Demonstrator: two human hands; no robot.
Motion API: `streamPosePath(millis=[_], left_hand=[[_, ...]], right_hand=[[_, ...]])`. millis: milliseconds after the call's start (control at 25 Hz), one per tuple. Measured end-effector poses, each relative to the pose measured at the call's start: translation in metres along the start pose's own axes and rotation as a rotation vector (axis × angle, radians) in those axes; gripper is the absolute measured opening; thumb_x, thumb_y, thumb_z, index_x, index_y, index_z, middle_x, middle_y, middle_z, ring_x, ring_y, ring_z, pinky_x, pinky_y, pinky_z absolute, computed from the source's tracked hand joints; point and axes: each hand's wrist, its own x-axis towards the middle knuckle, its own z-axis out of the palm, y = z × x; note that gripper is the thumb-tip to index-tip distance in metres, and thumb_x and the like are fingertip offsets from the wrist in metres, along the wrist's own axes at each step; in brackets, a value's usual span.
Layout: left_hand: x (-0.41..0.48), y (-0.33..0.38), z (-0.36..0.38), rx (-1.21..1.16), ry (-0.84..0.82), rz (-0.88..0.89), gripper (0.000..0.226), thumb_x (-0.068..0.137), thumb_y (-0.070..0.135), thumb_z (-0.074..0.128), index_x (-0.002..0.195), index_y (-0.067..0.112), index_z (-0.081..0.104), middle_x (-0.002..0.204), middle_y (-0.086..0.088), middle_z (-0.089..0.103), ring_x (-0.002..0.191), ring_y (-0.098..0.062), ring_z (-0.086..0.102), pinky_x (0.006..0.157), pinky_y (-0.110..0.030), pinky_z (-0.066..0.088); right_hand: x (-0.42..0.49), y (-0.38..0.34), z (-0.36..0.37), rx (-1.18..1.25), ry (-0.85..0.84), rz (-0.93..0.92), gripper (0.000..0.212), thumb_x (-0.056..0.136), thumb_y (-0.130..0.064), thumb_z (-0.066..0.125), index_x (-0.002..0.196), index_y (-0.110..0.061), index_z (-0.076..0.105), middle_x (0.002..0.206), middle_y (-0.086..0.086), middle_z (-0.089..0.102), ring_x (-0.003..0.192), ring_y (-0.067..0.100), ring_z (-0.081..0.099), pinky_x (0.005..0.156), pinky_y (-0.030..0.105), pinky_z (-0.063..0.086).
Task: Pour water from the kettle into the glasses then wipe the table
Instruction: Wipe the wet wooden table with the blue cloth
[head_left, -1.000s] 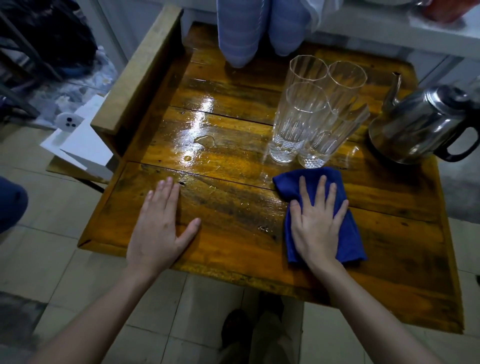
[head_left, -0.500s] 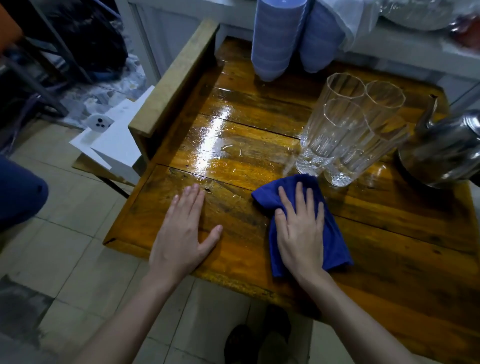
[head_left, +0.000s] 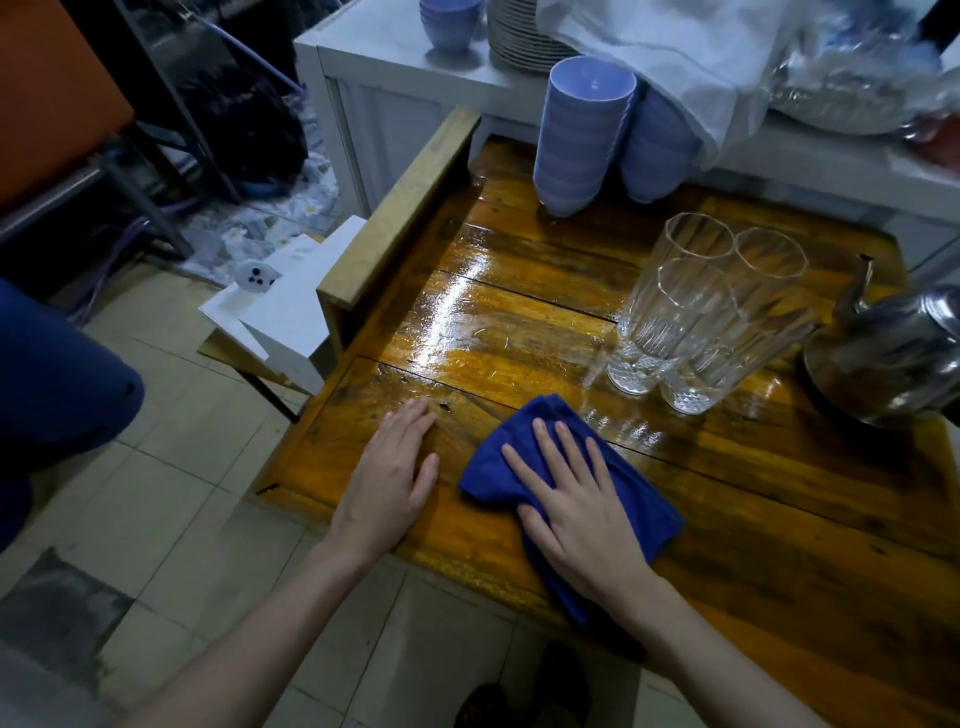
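Note:
My right hand (head_left: 582, 499) lies flat, fingers spread, on a blue cloth (head_left: 498, 457) on the wet wooden table (head_left: 779, 519). Just left of the cloth, my left hand (head_left: 389, 478) rests palm down on the table near its front left edge, holding nothing. Several tall clear glasses (head_left: 696, 322) stand grouped behind the cloth, with a little water at the bottom. A steel kettle (head_left: 893, 353) with its spout pointing up sits at the right edge of the view, partly cut off. Water shines on the planks (head_left: 447, 312) to the left of the glasses.
Stacks of blue bowls (head_left: 582, 135) stand at the table's back. A raised wooden rail (head_left: 400, 208) runs along the left side. A white counter (head_left: 395, 67) behind carries plates and a white cloth. White boxes (head_left: 291, 306) sit on the floor at left, and a person's blue-clad knee (head_left: 57, 384) is nearby.
My right hand has slid the blue cloth leftward, closer to my left hand. The view has tilted up and left, showing more of the counter. The left hand stays flat.

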Motion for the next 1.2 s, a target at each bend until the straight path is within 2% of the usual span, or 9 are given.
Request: streamPosePath(millis=[160,400,520,680,880,1000,1200], left_hand=[[0.014,-0.026,-0.016,0.248,-0.043,0.097,0.054,0.095,0.041,0.034,0.14,0.012,0.041,0.149,-0.007,0.039,0.141,-0.016,0.028,0.118,-0.038,0.015],[0.019,-0.05,-0.02,0.203,0.0,-0.161,0.069,0.093,0.059,0.03,0.148,0.018,0.027,0.157,-0.005,0.024,0.145,-0.018,0.017,0.12,-0.041,0.007],[0.019,-0.05,-0.02,0.183,0.038,-0.272,0.07,0.093,0.061,0.026,0.149,0.019,0.024,0.159,-0.006,0.018,0.146,-0.02,0.013,0.12,-0.042,0.005],[0.02,-0.049,-0.019,0.145,0.037,-0.28,0.068,0.093,0.059,0.03,0.149,0.02,0.024,0.159,-0.005,0.018,0.146,-0.02,0.014,0.118,-0.038,0.005],[0.022,-0.051,-0.02,0.163,0.039,-0.272,0.066,0.094,0.056,0.034,0.148,0.019,0.027,0.158,-0.006,0.021,0.145,-0.02,0.017,0.117,-0.037,0.006],[0.022,-0.053,-0.02,0.173,0.044,-0.261,0.059,0.096,0.047,0.031,0.147,0.016,0.031,0.157,-0.007,0.025,0.145,-0.019,0.018,0.118,-0.037,0.007],[0.022,-0.053,-0.02,0.168,0.045,-0.252,0.052,0.098,0.033,0.026,0.146,0.014,0.033,0.155,-0.008,0.028,0.145,-0.019,0.019,0.119,-0.037,0.011]], right_hand=[[-0.048,0.032,-0.003,-0.011,-0.032,-0.037,0.061,0.1,-0.056,0.022,0.156,-0.038,0.009,0.166,-0.001,0.004,0.153,0.019,0.001,0.12,0.046,0.002],[-0.078,0.054,-0.011,0.029,-0.042,0.225,0.069,0.094,-0.07,0.018,0.155,-0.04,0.009,0.166,-0.007,0.001,0.152,0.016,-0.001,0.12,0.046,0.004],[-0.069,0.053,-0.009,-0.003,-0.065,0.239,0.073,0.093,-0.072,0.018,0.156,-0.037,0.007,0.166,-0.003,0.001,0.153,0.02,0.0,0.119,0.051,0.004],[-0.037,0.047,-0.018,-0.064,-0.136,-0.018,0.075,0.094,-0.071,0.023,0.157,-0.033,0.008,0.166,0.002,-0.003,0.152,0.027,0.002,0.117,0.054,0.004],[0.026,0.007,-0.022,-0.087,-0.217,-0.362,0.074,0.095,-0.069,0.027,0.156,-0.037,0.001,0.166,0.004,-0.005,0.152,0.026,-0.01,0.117,0.054,-0.008],[0.062,-0.018,-0.019,-0.063,-0.232,-0.461,0.071,0.096,-0.068,0.026,0.155,-0.04,-0.004,0.165,0.003,-0.012,0.15,0.024,-0.018,0.117,0.052,-0.014],[0.108,-0.037,-0.013,-0.041,-0.212,-0.499,0.069,0.097,-0.066,0.026,0.155,-0.041,-0.001,0.165,0.001,-0.011,0.15,0.022,-0.019,0.119,0.053,-0.01]])
